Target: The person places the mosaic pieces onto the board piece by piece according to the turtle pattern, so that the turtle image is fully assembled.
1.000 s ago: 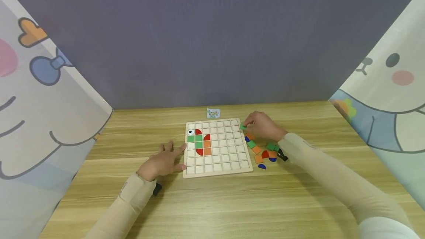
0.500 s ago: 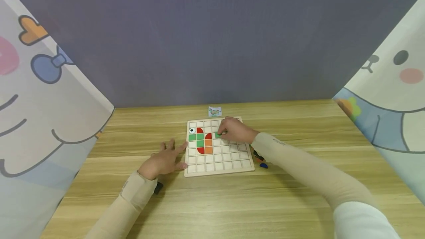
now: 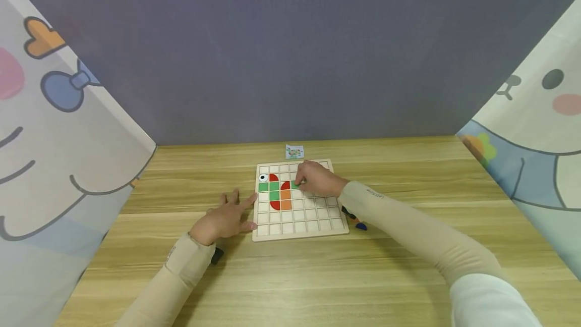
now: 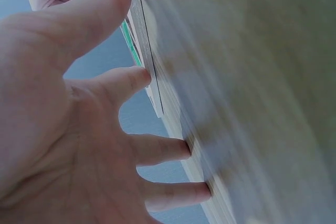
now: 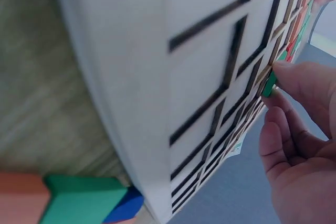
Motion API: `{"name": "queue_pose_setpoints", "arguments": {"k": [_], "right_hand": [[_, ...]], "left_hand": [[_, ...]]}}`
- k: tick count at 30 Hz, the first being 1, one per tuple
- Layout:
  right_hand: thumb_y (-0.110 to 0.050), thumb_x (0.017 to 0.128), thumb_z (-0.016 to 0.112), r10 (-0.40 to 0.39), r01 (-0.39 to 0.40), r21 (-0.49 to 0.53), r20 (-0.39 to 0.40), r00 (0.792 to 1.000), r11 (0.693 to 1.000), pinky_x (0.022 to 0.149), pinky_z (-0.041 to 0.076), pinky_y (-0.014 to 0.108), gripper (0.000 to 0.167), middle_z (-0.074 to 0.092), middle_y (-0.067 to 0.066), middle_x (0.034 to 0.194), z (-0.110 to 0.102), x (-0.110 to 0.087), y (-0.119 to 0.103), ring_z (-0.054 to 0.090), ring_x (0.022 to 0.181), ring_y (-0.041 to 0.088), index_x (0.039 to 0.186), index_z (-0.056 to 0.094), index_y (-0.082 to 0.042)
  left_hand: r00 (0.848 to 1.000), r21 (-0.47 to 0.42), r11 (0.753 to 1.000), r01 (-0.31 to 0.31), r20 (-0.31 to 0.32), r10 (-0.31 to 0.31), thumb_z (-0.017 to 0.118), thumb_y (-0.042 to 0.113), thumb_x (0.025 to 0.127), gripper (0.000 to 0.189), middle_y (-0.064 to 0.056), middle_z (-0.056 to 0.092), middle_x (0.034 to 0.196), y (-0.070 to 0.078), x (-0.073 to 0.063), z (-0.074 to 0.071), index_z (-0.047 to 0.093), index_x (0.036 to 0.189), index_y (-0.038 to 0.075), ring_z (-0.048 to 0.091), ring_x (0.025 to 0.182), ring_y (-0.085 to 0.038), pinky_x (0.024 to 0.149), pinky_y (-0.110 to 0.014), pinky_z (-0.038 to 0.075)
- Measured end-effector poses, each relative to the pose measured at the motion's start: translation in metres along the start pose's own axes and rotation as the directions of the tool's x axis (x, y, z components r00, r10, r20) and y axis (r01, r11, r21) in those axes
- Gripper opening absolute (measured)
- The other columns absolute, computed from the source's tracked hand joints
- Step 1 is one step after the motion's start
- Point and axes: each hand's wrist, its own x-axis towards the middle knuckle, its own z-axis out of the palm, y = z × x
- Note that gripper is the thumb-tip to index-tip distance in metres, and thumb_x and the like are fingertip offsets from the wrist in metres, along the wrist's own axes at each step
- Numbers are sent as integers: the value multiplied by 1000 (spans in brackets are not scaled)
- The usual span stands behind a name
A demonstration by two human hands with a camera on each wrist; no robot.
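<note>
green tile: your right hand pinches it over the board; your left hand, fingers spread, touches the left edge, probably steadying it.

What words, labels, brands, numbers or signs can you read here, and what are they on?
Right sleeve: small dark lettering near the wrist, perhaps starting "Let"; too small to read surely.
Left sleeve: tiny dark print near the wrist, unreadable.
Card beyond the board: a small coloured picture, no readable text.
I can make out no other text.
</note>
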Motion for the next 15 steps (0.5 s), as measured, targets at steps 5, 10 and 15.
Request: {"name": "queue_pose_setpoints", "arguments": {"k": [5, 10, 15], "right_hand": [[-1, 84, 70, -25, 25, -3, -1, 1000, 1000, 73, 45, 25, 14, 57, 1, 89, 3, -3, 0, 51, 80, 12, 98, 73, -3], [-2, 87, 67, -23, 22, -10, -24, 999, 1000, 66, 43, 26, 20, 57, 2, 93, 0, -11, 2, 48, 75, 11, 106, 72, -5], [-4, 88, 67, 10, -7, 45, -68, 998, 999, 70, 46, 29, 23, 57, 2, 97, -12, -28, 10, 52, 81, 12, 111, 71, -4]], "left_hand": [[1000, 2, 1000, -1, -5, 1, 61, 50, 86, 81, -33, 11, 150, 0, 0, 0, 22, 152, 23, 12, 131, -59, 83, -75, 30], [1000, 19, 1000, -10, -8, 10, 60, 50, 87, 80, -34, 11, 149, 0, 0, 0, 22, 152, 23, 13, 130, -60, 81, -76, 31], [1000, 24, 999, -22, -7, 22, 60, 51, 87, 80, -35, 12, 148, -3, 1, 2, 22, 152, 22, 13, 129, -61, 79, -76, 31]]}}
